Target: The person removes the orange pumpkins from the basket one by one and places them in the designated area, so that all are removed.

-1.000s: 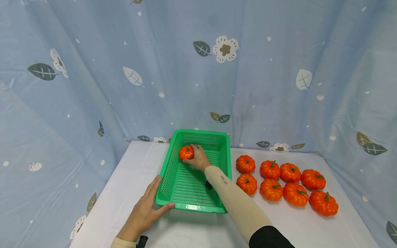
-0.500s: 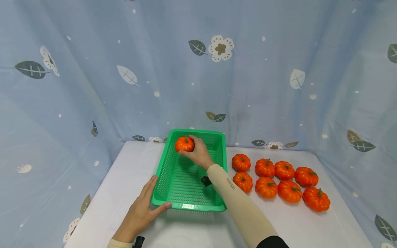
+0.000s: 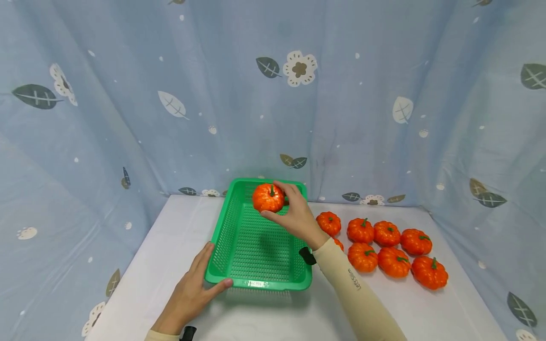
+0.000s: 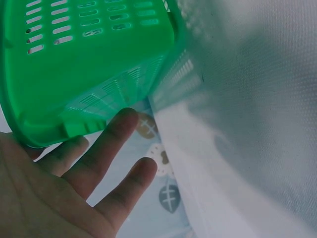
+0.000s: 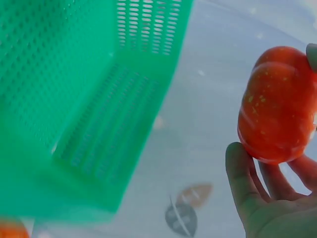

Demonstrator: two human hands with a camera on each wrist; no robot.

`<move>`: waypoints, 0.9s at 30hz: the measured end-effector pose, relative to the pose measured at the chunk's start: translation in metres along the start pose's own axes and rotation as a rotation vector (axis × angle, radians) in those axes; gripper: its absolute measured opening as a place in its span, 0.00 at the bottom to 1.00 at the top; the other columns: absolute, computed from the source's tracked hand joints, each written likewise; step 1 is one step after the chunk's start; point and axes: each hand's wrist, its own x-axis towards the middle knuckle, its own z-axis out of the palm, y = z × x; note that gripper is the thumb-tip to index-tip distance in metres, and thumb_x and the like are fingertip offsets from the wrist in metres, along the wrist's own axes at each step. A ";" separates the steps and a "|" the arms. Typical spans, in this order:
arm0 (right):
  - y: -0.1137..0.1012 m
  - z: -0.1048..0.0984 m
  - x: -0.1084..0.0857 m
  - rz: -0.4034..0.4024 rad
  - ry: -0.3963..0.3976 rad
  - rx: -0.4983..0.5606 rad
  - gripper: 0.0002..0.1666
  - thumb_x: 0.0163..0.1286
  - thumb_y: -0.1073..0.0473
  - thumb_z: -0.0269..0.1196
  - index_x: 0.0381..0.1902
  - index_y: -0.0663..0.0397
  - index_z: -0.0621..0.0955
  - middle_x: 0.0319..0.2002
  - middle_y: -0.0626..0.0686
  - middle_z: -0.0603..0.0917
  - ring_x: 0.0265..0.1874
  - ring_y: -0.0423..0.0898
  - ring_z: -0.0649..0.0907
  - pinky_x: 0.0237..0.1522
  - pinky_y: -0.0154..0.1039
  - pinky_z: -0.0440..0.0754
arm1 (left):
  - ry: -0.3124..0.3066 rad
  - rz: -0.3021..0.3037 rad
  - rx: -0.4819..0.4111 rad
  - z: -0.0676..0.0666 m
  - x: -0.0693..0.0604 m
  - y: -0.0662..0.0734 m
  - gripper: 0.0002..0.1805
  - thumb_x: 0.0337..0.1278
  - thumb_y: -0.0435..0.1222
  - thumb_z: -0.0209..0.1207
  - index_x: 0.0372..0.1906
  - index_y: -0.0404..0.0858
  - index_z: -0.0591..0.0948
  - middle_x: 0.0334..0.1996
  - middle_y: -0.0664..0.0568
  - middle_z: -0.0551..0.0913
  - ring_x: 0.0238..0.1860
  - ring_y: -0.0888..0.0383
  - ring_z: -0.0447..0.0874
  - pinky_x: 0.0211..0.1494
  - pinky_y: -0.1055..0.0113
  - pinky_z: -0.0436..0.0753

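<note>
My right hand (image 3: 300, 218) holds a small orange pumpkin (image 3: 268, 198) with a green stem, above the far part of the green plastic basket (image 3: 260, 251). In the right wrist view the pumpkin (image 5: 275, 109) sits between the thumb and fingers, apart from the basket wall (image 5: 143, 94). My left hand (image 3: 187, 291) rests at the basket's near left corner, fingers along the outside of the left wall and thumb at the front rim. In the left wrist view its fingers (image 4: 101, 153) are spread and fairly straight beside the basket (image 4: 84, 74).
Several more orange pumpkins (image 3: 394, 262) lie in two rows on the white tabletop, right of the basket. One (image 3: 338, 243) is partly hidden behind the right arm. A blue patterned curtain (image 3: 239, 94) hangs behind the table and along its sides.
My right hand has lifted the pumpkin from the basket's far left floor and brought it up and rightward. The left hand stays at the basket corner. The head view has shifted slightly.
</note>
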 end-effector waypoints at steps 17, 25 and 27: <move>0.030 -0.071 -0.120 0.064 0.156 -0.153 0.51 0.56 0.39 0.77 0.74 0.38 0.68 0.66 0.46 0.73 0.57 0.46 0.77 0.52 0.55 0.81 | -0.021 -0.019 -0.001 0.001 0.000 -0.002 0.57 0.57 0.62 0.66 0.83 0.54 0.47 0.81 0.51 0.51 0.75 0.39 0.59 0.63 0.32 0.70; 0.050 -0.069 -0.173 0.208 0.173 -0.187 0.51 0.56 0.37 0.77 0.74 0.40 0.68 0.68 0.50 0.72 0.59 0.50 0.77 0.51 0.57 0.82 | -0.012 -0.016 0.006 0.002 -0.001 -0.002 0.56 0.57 0.61 0.66 0.83 0.54 0.47 0.81 0.50 0.51 0.75 0.38 0.59 0.63 0.32 0.70; 0.055 -0.065 -0.185 0.242 0.171 -0.206 0.52 0.55 0.39 0.78 0.73 0.43 0.68 0.68 0.51 0.72 0.58 0.50 0.77 0.52 0.57 0.82 | -0.012 -0.016 0.004 0.002 -0.001 -0.002 0.56 0.57 0.61 0.66 0.83 0.54 0.47 0.81 0.50 0.51 0.75 0.38 0.59 0.63 0.32 0.70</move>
